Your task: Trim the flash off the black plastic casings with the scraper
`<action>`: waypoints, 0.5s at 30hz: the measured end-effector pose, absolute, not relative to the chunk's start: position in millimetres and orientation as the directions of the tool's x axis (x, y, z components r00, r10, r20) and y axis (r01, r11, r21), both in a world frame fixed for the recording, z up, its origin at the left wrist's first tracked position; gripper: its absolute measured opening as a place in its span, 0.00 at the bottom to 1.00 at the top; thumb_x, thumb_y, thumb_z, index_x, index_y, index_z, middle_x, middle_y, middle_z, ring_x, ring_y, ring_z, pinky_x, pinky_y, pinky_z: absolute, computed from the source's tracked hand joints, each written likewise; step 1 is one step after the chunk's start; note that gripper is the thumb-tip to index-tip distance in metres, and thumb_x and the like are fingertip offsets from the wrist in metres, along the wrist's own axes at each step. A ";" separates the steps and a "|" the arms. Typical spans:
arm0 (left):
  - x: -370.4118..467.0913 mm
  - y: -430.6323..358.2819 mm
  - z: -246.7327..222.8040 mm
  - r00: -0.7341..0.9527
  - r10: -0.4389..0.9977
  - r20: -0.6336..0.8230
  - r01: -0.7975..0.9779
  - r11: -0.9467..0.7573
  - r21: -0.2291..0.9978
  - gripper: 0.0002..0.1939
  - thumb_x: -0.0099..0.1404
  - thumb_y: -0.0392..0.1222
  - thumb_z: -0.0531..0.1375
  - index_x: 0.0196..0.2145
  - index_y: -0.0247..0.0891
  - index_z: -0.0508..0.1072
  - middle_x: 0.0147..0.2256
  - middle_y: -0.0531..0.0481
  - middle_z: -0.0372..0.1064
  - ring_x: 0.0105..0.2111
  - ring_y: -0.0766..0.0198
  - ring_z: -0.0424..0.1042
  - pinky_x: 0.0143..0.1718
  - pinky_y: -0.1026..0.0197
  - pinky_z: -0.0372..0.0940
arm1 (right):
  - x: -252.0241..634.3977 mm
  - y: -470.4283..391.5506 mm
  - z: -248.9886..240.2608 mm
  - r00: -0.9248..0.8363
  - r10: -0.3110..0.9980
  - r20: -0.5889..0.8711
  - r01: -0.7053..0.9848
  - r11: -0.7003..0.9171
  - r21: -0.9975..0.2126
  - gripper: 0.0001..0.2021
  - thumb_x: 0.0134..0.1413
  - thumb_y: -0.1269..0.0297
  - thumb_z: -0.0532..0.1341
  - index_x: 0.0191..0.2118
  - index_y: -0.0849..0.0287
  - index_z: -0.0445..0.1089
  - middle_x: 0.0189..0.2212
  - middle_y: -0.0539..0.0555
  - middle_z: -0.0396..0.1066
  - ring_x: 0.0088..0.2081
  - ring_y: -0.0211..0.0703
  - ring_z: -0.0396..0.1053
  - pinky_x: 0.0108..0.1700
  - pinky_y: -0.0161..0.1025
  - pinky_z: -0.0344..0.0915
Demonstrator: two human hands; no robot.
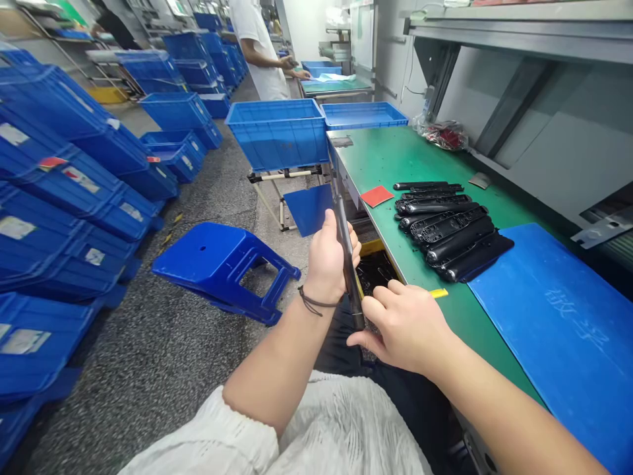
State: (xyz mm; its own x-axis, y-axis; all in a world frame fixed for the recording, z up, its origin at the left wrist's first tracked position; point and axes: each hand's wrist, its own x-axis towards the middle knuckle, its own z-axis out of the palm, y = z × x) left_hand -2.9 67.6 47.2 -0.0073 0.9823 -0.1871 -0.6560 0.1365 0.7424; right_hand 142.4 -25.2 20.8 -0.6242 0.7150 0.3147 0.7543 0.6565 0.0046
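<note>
My left hand (pixel 329 257) is wrapped round a long, narrow black plastic part (pixel 352 290), which slants up and away from me over the gap beside the table. At its near end, my right hand (pixel 408 326) is closed, fingers curled and thumb stretched along the part's lower tip. Past the right knuckles a short yellow strip (pixel 438 293) shows at the table edge; whether it belongs to a tool in that hand I cannot tell. Several similar black plastic housings (pixel 452 227) lie in a row on the green table (pixel 380 155).
A blue sheet (pixel 564 316) covers the table's near right side, and a red card (pixel 376 196) lies by the edge. Below is a yellow-rimmed bin (pixel 370 247). A blue stool (pixel 208 264), blue crates (pixel 277 135) and stacked crates (pixel 74 178) stand leftward. A co-worker (pixel 260 53) stands beyond.
</note>
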 end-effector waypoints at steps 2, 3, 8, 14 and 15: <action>-5.1 70.8 44.8 -0.033 0.979 -0.201 -0.678 0.125 0.724 0.31 0.80 0.58 0.45 0.23 0.39 0.60 0.15 0.60 0.47 0.11 0.73 0.46 0.11 0.70 0.41 | 142.1 -24.6 20.0 -0.627 0.703 0.336 0.754 0.656 0.035 0.27 0.68 0.35 0.57 0.32 0.56 0.65 0.28 0.51 0.66 0.31 0.45 0.57 0.33 0.43 0.39; -6.3 72.5 43.2 -0.042 0.978 -0.205 -0.690 0.120 0.714 0.30 0.80 0.58 0.45 0.23 0.39 0.61 0.15 0.60 0.47 0.11 0.73 0.46 0.11 0.70 0.41 | 142.0 -24.1 19.1 -0.624 0.698 0.352 0.757 0.652 0.049 0.27 0.69 0.36 0.56 0.32 0.56 0.65 0.27 0.51 0.66 0.31 0.45 0.57 0.33 0.43 0.39; -11.6 83.6 31.9 -0.093 0.959 -0.269 -0.733 0.117 0.670 0.30 0.80 0.60 0.45 0.23 0.40 0.58 0.15 0.61 0.45 0.11 0.72 0.44 0.11 0.68 0.38 | 143.2 -21.7 9.9 -0.601 0.677 0.425 0.778 0.617 0.119 0.25 0.72 0.41 0.56 0.30 0.56 0.65 0.26 0.52 0.66 0.31 0.45 0.57 0.34 0.44 0.39; -23.5 101.1 18.8 -0.272 0.876 -0.399 -0.756 0.062 0.652 0.28 0.81 0.57 0.44 0.25 0.40 0.58 0.16 0.61 0.47 0.11 0.72 0.45 0.13 0.67 0.40 | 149.5 -14.5 9.0 -0.513 0.681 0.522 0.819 0.571 0.061 0.20 0.72 0.55 0.61 0.27 0.56 0.63 0.24 0.49 0.64 0.29 0.43 0.58 0.33 0.43 0.44; -26.8 103.4 17.5 -0.285 0.870 -0.402 -0.757 0.053 0.651 0.27 0.81 0.57 0.45 0.26 0.40 0.58 0.17 0.61 0.48 0.11 0.72 0.46 0.13 0.67 0.40 | 151.7 -12.2 11.0 -0.479 0.721 0.501 0.846 0.531 0.044 0.17 0.71 0.58 0.62 0.29 0.56 0.64 0.25 0.50 0.66 0.30 0.43 0.60 0.33 0.42 0.45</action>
